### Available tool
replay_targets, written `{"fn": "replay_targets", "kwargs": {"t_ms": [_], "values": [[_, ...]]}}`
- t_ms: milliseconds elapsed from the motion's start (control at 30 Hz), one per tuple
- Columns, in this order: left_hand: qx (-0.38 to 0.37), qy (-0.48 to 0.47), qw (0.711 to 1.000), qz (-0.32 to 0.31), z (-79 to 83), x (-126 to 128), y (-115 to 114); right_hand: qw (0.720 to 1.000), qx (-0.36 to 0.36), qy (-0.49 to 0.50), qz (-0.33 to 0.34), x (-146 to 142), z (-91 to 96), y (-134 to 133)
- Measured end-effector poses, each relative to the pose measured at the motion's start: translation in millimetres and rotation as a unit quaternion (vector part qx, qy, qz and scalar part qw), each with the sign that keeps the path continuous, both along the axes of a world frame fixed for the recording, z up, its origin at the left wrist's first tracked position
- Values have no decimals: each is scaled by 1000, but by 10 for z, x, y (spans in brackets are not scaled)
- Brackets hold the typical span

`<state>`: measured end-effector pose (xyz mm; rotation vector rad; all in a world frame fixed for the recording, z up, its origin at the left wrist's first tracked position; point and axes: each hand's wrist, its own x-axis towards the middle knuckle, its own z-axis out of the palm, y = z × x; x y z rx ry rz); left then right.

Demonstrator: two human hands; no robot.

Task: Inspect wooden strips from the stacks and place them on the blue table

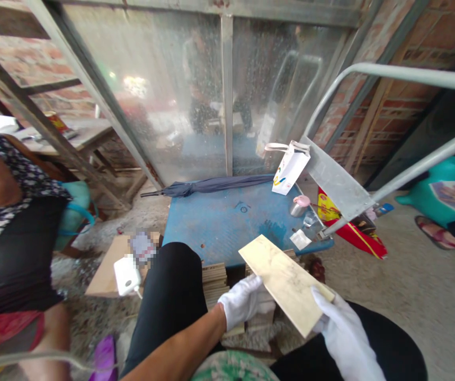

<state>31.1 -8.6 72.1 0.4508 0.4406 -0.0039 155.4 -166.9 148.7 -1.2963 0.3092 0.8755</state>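
Note:
Both my hands wear white gloves and hold one cream, marbled rectangular tile [280, 278], tilted above my lap. My left hand [245, 302] is closed at its lower left edge, the thumb against the edge and the other fingers partly hidden underneath. At the lower right end, my right hand [340, 328] grips it with the thumb over the top face; its fingers beneath are hidden. Between my knees, stacked flat pieces [214, 278] show their pale edges, partly covered by my left hand and the tile.
A blue platform cart [219, 222] in front carries a folded umbrella [219, 185], a paper bag [291, 168] and a pink-lidded cup [300, 206]. Its metal handle [421, 76] rises at right. A white device [127, 276] lies on cardboard at left. People sit on both sides.

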Motion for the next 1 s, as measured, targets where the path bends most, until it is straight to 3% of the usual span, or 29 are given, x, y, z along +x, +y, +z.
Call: {"fn": "replay_targets", "kwargs": {"t_ms": [100, 200, 367, 467, 533, 633, 733, 833, 1000], "values": [[-20, 21, 996, 81, 52, -35, 114, 1000, 16, 20, -1, -147, -132, 117], [-12, 33, 994, 102, 66, -102, 202, 999, 9, 36, 16, -213, -269, 150], [23, 76, 988, 134, -31, -170, 263, 990, -68, -33, 115, -186, -374, 157], [24, 95, 982, 161, -152, -192, 290, 968, -139, -81, 192, -123, -388, 213], [27, 103, 979, 171, -232, -213, 321, 922, -237, -150, 267, -76, -378, 282], [37, 130, 974, 182, -325, -241, 366, 792, -401, -267, 376, -56, -315, 436], [43, 156, 968, 194, -380, -228, 370, 699, -461, -327, 438, -158, -273, 623], [43, 160, 965, 204, -395, -181, 332, 666, -438, -389, 463, -351, -392, 780], [85, 192, 961, 177, -369, -139, 284, 620, -389, -482, 482, -554, -835, 852]]}}
